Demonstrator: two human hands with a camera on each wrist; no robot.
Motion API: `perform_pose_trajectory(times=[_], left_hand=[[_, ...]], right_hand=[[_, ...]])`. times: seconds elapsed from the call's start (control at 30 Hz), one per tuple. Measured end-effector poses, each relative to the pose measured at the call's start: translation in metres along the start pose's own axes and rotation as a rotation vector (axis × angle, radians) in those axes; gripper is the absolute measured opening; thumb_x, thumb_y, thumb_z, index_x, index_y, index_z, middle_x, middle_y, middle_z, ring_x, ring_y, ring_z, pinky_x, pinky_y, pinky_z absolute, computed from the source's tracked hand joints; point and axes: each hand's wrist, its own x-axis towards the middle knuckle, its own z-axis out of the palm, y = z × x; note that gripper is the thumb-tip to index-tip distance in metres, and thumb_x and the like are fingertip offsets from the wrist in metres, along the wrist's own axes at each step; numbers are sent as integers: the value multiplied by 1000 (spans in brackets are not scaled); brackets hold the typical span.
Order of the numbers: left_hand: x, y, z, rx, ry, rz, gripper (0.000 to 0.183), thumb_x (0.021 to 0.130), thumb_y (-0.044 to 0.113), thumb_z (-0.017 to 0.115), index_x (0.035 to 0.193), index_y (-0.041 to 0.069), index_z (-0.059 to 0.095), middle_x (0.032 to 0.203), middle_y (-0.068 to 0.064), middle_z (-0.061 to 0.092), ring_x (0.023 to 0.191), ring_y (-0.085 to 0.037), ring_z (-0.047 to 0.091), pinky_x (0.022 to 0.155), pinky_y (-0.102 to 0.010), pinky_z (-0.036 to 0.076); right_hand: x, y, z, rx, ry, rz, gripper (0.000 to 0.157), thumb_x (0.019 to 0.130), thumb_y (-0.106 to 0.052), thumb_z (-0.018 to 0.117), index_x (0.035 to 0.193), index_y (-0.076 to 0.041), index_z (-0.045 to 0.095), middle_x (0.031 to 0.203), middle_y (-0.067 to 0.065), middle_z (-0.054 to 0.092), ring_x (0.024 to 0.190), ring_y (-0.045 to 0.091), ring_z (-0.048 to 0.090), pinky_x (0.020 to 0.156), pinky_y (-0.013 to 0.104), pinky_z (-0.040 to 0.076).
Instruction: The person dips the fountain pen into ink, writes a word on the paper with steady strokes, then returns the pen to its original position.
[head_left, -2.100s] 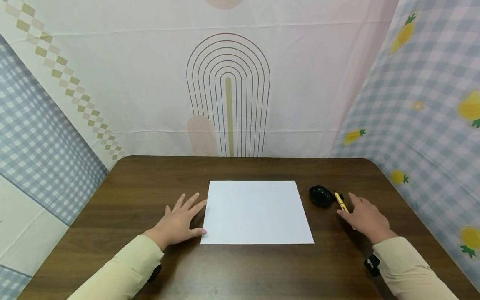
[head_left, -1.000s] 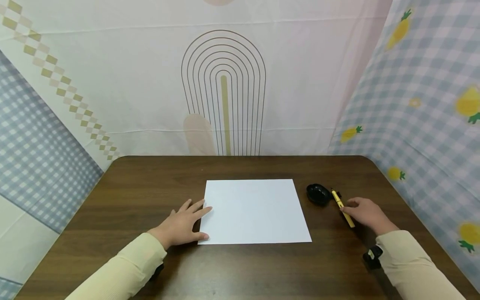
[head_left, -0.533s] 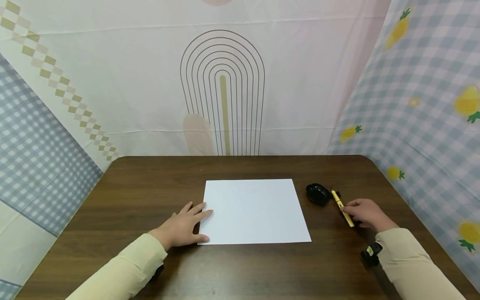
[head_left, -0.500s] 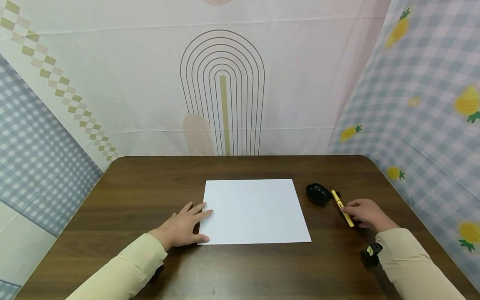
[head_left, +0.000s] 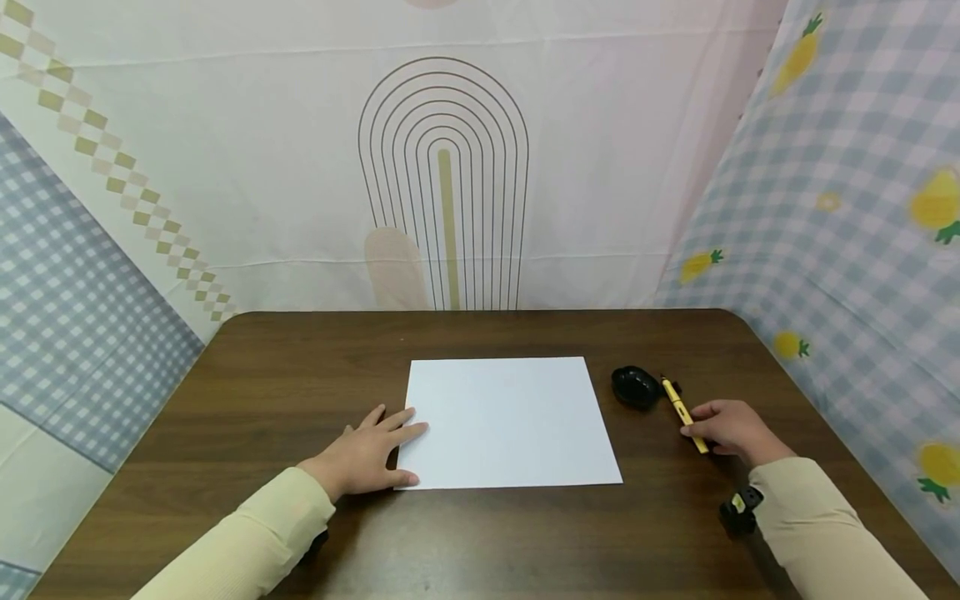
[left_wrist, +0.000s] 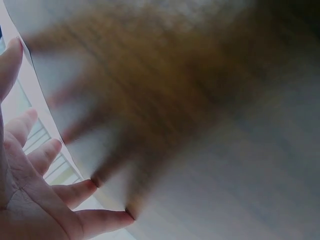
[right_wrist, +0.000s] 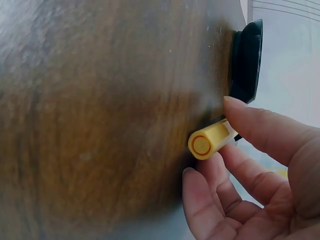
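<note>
In the head view my left hand (head_left: 363, 457) lies with fingers spread at the left edge of a white sheet of paper (head_left: 510, 425), thumb and fingertips on it. The left wrist view shows those fingertips (left_wrist: 131, 214) at the pale surface, with a blurred reflection or shadow beyond. My right hand (head_left: 735, 429) has its thumb on one side of a yellow pen (head_left: 678, 404) and its fingers on the other, near the rear end. In the right wrist view the pen's round yellow end (right_wrist: 202, 145) faces the camera between thumb and fingers. The dark-tipped end points away.
A small black dish (head_left: 636, 387) stands between the paper and the pen, with a small black piece (head_left: 677, 387) beside the pen's front. The brown wooden table (head_left: 480, 542) ends at patterned cloth hangings at the back and sides.
The right hand has come in from above and closed its thumb and fingers around the pen's rear, thumb crossing to its left side. The left fingers have slid slightly further onto the paper.
</note>
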Motion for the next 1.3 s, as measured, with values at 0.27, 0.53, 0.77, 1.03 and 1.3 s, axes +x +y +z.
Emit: perform_pose_trajectory(times=[0.27, 0.53, 0.77, 1.03, 1.3], left_hand=[[0, -1, 1, 13, -1, 1, 74, 82, 52, 71, 146, 25, 46, 156, -5, 31, 142, -48, 17, 94, -79, 24], [0, -1, 1, 34, -4, 25, 71, 82, 53, 70, 144, 25, 49, 156, -7, 32, 141, -49, 18, 92, -79, 24], [3, -1, 1, 42, 2, 29, 69, 83, 52, 70, 143, 26, 50, 156, -6, 32, 142, -49, 17, 93, -79, 25], [0, -1, 1, 51, 10, 34, 69, 82, 53, 70, 143, 25, 50, 155, -7, 33, 141, -50, 18, 93, -79, 25], [-2, 0, 1, 31, 15, 30, 69, 82, 52, 71, 142, 24, 51, 155, -7, 33, 141, -50, 18, 92, -80, 24]], right_hand=[[0, -3, 0, -37, -9, -24, 45, 84, -9, 72, 115, 18, 54, 99, 25, 59, 80, 22, 61, 68, 39, 56], [-2, -2, 1, -38, -4, -40, 27, 84, -4, 70, 100, 14, 59, 88, 18, 57, 76, 21, 59, 65, 38, 55], [-5, -1, 0, -46, 8, -46, 30, 86, -5, 69, 105, 15, 58, 91, 20, 58, 78, 22, 60, 65, 37, 56], [-9, -2, 0, -81, 52, -75, 31, 87, -8, 69, 106, 16, 59, 90, 20, 61, 73, 20, 59, 61, 33, 53], [-15, -5, -2, -131, 108, -138, 33, 84, -11, 72, 102, 14, 62, 86, 17, 64, 71, 18, 60, 61, 33, 53]])
